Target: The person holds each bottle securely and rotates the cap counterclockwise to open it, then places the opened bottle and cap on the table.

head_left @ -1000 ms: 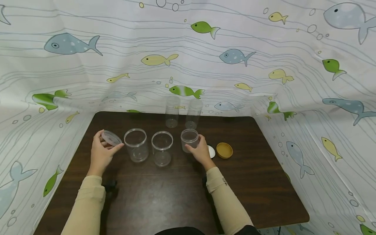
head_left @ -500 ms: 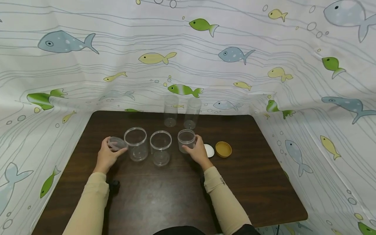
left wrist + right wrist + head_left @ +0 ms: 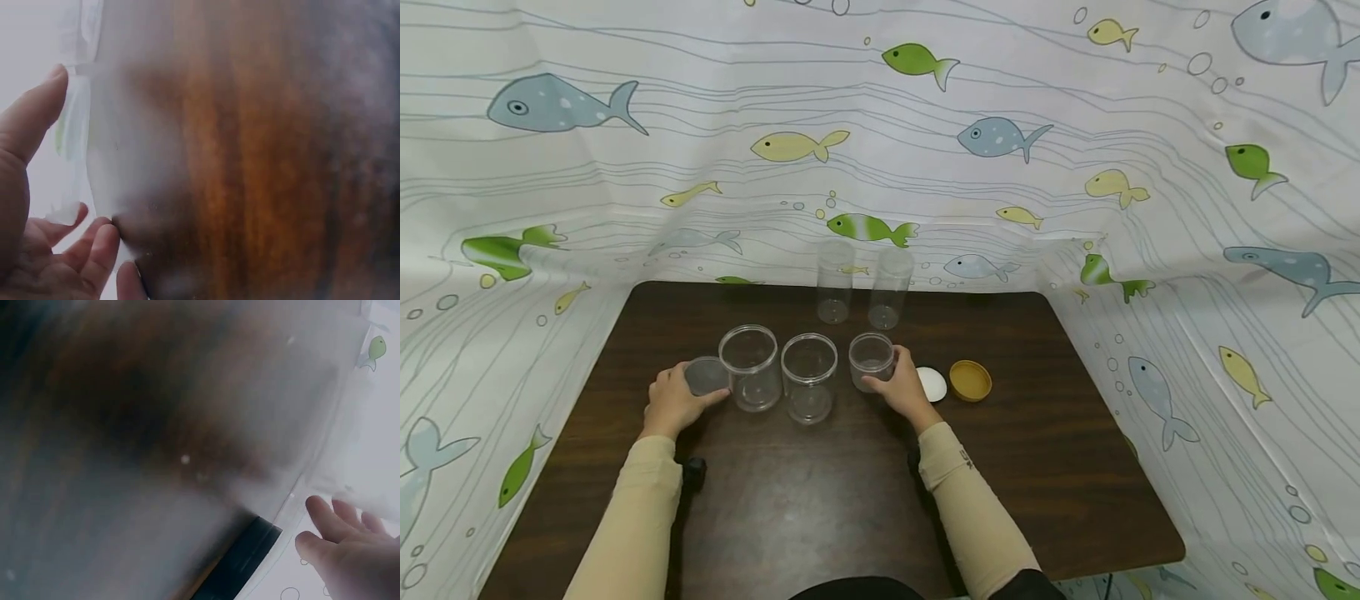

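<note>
My left hand [image 3: 672, 402] holds a clear round lid [image 3: 706, 375] by its rim, thumb at the near side and fingers at the left. The lid lies low and nearly flat, just left of a large clear jar [image 3: 754, 385]. A second large clear jar [image 3: 809, 392] stands to its right; both have open tops. With thumb in front and fingers behind, my right hand [image 3: 907, 392] grips a small clear jar [image 3: 867, 358], upright and open-topped. Both wrist views are blurred; the left hand [image 3: 69, 250] and right hand [image 3: 350, 544] show at their edges.
Two tall clear cylinders [image 3: 834, 287] [image 3: 889, 292] stand at the table's back edge. A white lid [image 3: 932, 384] and a gold lid [image 3: 971, 381] lie right of the right hand. The dark wooden table [image 3: 1037, 467] meets a fish-printed sheet [image 3: 700, 117].
My left hand has moved right and down, bringing the tilted lid nearly flat beside the large jar. The right hand has shifted slightly left with the small jar.
</note>
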A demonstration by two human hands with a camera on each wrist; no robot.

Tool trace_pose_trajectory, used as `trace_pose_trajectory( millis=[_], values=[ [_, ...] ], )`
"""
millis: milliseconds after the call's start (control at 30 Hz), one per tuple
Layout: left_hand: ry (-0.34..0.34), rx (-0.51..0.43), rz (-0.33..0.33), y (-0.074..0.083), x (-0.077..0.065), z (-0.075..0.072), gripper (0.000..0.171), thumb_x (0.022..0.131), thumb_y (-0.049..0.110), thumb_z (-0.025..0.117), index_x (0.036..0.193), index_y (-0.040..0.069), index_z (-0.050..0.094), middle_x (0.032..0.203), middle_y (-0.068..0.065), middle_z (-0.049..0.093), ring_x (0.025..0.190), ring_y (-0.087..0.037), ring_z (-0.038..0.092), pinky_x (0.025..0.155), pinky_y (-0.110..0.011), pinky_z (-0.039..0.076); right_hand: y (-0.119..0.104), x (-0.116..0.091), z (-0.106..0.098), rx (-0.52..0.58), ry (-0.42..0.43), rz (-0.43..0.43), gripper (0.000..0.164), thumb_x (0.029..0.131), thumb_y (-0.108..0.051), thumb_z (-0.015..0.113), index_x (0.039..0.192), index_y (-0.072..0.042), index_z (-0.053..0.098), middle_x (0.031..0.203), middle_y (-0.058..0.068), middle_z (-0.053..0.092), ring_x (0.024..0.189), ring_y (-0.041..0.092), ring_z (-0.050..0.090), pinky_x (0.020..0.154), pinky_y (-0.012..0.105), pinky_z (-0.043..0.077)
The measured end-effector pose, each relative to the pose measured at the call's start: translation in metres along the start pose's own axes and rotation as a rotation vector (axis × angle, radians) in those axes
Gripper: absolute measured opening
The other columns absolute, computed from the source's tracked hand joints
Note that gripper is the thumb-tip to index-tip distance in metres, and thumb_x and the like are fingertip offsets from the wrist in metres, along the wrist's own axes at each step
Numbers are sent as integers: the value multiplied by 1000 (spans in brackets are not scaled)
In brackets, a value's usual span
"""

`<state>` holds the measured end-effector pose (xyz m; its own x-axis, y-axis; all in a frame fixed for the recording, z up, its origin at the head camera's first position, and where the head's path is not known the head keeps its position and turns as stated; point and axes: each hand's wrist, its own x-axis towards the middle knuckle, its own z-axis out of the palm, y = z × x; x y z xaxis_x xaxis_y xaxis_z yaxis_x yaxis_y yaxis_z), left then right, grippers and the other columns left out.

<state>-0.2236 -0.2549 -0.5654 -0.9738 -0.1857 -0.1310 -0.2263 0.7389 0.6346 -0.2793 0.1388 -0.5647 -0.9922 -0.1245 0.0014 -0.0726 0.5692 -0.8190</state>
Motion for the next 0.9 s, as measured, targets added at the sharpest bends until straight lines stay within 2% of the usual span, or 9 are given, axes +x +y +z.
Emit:
trace_pose_trajectory(
  millis=[200, 367, 467, 533, 667, 800, 900],
  values=[
    [-70, 22, -14, 3, -2, -2, 111, 82, 50, 81, 150, -16, 23, 148, -43, 16, 131, -61, 17, 95, -75, 28, -1, -1, -3, -35, -62, 23, 90, 87, -31, 83, 150, 3, 29, 139, 24, 53, 125, 37, 55, 105, 52, 43],
    [-174, 20, 2, 8, -4, -15, 126, 82, 49, 82, 152, -19, 1, 149, -48, 5, 133, -67, 10, 102, -77, 22, 0, -2, -3, -40, -83, 26, 90, 88, -32, 82, 152, 1, 27, 141, 23, 52, 128, 38, 54, 107, 53, 42],
    [-247, 43, 19, 12, -5, -29, 133, 83, 53, 79, 151, -17, -10, 147, -51, -1, 133, -72, 7, 104, -79, 21, 1, -5, -5, -47, -102, 28, 97, 87, -34, 82, 156, 0, 22, 150, 24, 44, 136, 39, 46, 110, 55, 38],
    [-282, 73, 26, 14, -7, -38, 133, 84, 56, 77, 151, -17, -11, 146, -51, -2, 132, -73, 8, 102, -80, 22, 1, -8, -7, -62, -123, 37, 105, 86, -36, 83, 159, -2, 16, 158, 23, 34, 143, 41, 38, 113, 56, 34],
    [-283, 145, 34, 25, -11, -59, 126, 87, 63, 69, 153, -16, -4, 148, -50, -1, 131, -73, 10, 97, -83, 24, -5, -14, -17, -92, -139, 38, 114, 86, -41, 82, 162, -3, 6, 166, 22, 16, 150, 45, 21, 116, 60, 27],
    [-225, 177, 60, 42, -11, -80, 118, 93, 70, 56, 154, -15, 3, 150, -48, 0, 131, -74, 11, 94, -86, 21, -16, -12, -32, -100, -110, -1, 110, 90, -47, 76, 161, -3, 6, 166, 23, 13, 151, 48, 15, 117, 63, 21],
    [-181, 186, 118, 60, -8, -90, 112, 94, 68, 55, 155, -13, 8, 152, -47, 3, 133, -72, 14, 95, -85, 22, -24, -8, -43, -103, -81, -14, 103, 94, -52, 68, 162, -4, 5, 167, 21, 12, 151, 47, 12, 118, 63, 19]
  ],
)
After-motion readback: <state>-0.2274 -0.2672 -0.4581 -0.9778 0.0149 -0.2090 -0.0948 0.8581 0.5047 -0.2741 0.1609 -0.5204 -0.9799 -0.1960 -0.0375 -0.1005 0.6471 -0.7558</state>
